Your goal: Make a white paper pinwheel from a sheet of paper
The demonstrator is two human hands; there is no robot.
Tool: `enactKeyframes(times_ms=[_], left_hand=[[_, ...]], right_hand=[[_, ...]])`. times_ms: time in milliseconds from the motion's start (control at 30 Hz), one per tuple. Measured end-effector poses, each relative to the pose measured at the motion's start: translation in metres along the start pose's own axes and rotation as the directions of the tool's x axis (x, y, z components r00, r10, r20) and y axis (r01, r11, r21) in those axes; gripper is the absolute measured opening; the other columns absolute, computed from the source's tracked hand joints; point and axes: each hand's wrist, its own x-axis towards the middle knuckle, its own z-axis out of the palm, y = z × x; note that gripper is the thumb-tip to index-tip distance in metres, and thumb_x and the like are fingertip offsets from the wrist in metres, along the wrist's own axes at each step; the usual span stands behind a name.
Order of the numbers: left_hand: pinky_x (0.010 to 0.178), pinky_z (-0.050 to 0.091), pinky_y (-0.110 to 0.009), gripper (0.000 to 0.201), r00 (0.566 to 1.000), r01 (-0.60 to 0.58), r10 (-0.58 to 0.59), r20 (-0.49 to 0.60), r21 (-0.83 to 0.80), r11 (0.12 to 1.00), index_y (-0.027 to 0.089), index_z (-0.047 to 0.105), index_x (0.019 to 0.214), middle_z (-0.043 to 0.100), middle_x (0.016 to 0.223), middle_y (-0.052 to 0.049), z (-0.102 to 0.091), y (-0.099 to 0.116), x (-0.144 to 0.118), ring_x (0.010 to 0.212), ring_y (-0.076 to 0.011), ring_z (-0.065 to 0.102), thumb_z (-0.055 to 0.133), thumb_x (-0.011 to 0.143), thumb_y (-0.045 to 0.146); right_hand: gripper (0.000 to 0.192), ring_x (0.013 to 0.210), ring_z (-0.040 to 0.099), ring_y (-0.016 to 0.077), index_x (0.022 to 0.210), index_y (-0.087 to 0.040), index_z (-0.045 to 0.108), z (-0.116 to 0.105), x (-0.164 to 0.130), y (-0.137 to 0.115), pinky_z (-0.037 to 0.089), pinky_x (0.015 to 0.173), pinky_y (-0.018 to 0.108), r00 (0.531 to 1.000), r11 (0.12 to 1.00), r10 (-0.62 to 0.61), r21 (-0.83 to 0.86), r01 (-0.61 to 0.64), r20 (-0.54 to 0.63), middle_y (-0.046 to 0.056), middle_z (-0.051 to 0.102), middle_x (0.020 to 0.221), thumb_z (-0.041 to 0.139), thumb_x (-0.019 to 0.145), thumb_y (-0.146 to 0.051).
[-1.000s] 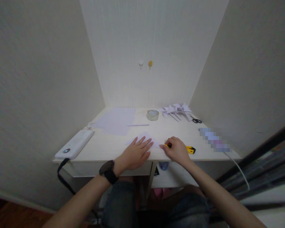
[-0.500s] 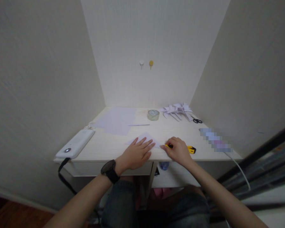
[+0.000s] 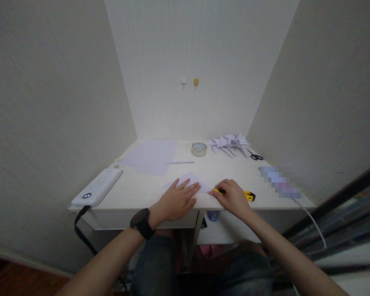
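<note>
A small white paper (image 3: 190, 178), its corners pointing up and sideways, lies near the front edge of the table. My left hand (image 3: 179, 200), with a black watch on its wrist, presses flat on it with fingers spread, hiding its lower left part. Closed around a yellow and black utility knife (image 3: 250, 196) is my right hand (image 3: 232, 196), at the paper's right corner. The knife lies nearly level, its rear end sticking out to the right of the hand. The blade is too small to make out.
Paper sheets (image 3: 152, 156) lie at the back left, with a thin stick (image 3: 180, 162) beside them. Behind stand a tape roll (image 3: 199, 149), paper pinwheels (image 3: 230, 144) and scissors (image 3: 256, 157). A white device (image 3: 98, 187) is at left, a blurred-out object (image 3: 279, 181) at right.
My right hand and the utility knife have shifted very slightly to the right, and more of the paper's right corner shows. My left hand stays on the paper.
</note>
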Motion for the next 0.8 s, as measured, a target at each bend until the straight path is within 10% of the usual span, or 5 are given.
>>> enactKeyframes(times_ms=[800], left_hand=[[0.120, 0.016, -0.048, 0.058, 1.000, 0.011, -0.010, -0.021, 0.022, 1.000, 0.017, 0.027, 0.154, 0.033, 0.160, -0.009, 0.003, -0.001, 0.000, 0.149, -0.0251, 0.027, 0.020, 0.103, 0.044]], right_hand=[[0.029, 0.099, 0.058, 0.0246, 0.115, -0.019, 0.070, -0.017, 0.005, 0.033, 0.048, 0.090, 0.042, 0.948, 0.944, -0.199, 0.308, 0.117, 0.250, 0.013, 0.066, 0.107, 0.055, 0.091, -0.018]])
